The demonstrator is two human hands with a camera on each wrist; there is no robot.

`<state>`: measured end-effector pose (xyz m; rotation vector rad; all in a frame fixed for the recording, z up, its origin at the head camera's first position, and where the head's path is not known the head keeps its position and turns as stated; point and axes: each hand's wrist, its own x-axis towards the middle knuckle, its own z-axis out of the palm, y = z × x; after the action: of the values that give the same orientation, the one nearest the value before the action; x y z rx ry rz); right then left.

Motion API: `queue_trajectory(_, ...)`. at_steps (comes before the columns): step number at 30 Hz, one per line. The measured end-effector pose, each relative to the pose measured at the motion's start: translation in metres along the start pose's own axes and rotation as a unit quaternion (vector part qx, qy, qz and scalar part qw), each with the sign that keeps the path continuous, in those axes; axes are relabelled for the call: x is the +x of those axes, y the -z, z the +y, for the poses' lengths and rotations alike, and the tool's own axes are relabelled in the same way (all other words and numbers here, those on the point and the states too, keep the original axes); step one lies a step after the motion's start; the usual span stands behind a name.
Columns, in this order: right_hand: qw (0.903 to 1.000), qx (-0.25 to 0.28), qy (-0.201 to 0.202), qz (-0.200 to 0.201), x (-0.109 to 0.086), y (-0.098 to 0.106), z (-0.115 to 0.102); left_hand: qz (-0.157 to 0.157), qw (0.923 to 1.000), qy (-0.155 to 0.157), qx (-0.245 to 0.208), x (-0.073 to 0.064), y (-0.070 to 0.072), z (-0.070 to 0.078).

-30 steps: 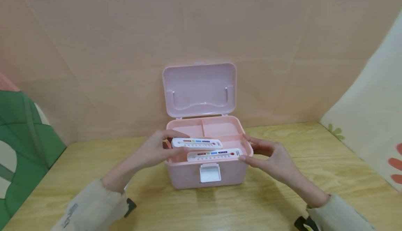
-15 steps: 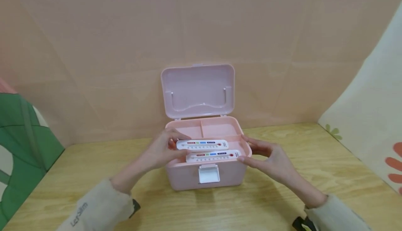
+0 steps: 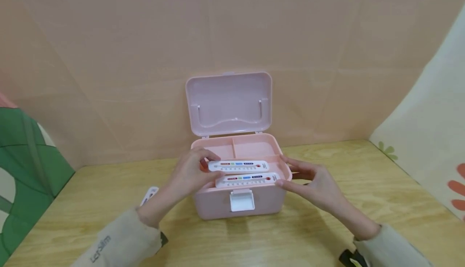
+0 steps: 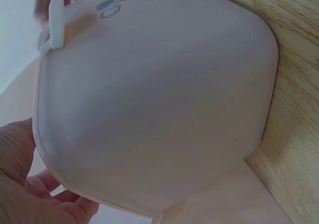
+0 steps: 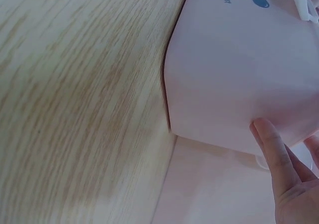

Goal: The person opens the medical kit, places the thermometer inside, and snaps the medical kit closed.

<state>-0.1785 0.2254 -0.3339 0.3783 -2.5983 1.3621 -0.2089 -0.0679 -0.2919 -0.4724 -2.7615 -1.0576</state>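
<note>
My left hand point(image 3: 192, 169) pinches the left end of a white thermometer strip point(image 3: 238, 166) with coloured labels, over the front compartment of the pink medicine box point(image 3: 214, 203). A second, similar thermometer point(image 3: 248, 180) lies just in front of it, along the box's front rim. My right hand point(image 3: 323, 188) holds the box's right front corner, thumb at the front and fingers along the side. From the right wrist view, this hand point(image 5: 294, 184) has a fingertip against the pink wall. The left wrist view puts my left fingers point(image 4: 75, 209) at the rim; the thermometer is hidden there.
The box's lid point(image 3: 230, 105) stands open behind, near the backdrop. Two rear compartments point(image 3: 256, 146) are parted by a divider, and a white latch point(image 3: 242, 201) hangs in front. Another thermometer point(image 3: 149, 194) lies on the wooden table point(image 3: 98, 202), partly behind my left forearm.
My left hand has slid the rear thermometer to the right, nearly in line above the front one. The thermometer on the table has come into view. My right hand stays at the box's corner.
</note>
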Motion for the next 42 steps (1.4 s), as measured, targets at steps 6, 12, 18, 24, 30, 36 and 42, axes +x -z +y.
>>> queue_trajectory(6, 1.0000, 0.000, -0.005, -0.003, 0.002, -0.001, -0.001, 0.003, 0.9998, -0.007, 0.017, 0.002, -0.002, 0.003)
queue_trajectory(12, 1.0000, 0.001, -0.004, -0.006, 0.003, -0.002, 0.004, 0.004, 0.9996, -0.021, 0.020, 0.002, -0.005, 0.004)
queue_trajectory(18, 0.9999, -0.006, -0.007, -0.006, 0.003, 0.000, 0.006, 0.001, 0.9992, -0.032, 0.023, 0.003, -0.005, 0.006)
queue_trajectory(24, 0.9999, -0.002, -0.004, -0.010, 0.003, 0.000, 0.006, -0.005, 0.9993, -0.033, 0.017, 0.003, -0.005, 0.005)
queue_trajectory(30, 0.9999, 0.007, 0.000, -0.009, 0.003, -0.003, 0.005, -0.021, 0.9995, -0.021, 0.012, 0.002, -0.007, 0.002)
queue_trajectory(36, 0.9999, 0.012, 0.004, -0.011, 0.003, -0.003, 0.006, -0.015, 0.9993, -0.033, 0.008, 0.002, -0.009, 0.001)
queue_trajectory(42, 0.9999, 0.007, 0.003, -0.009, 0.004, -0.004, 0.009, 0.001, 0.9989, -0.045, 0.011, 0.002, -0.011, -0.001)
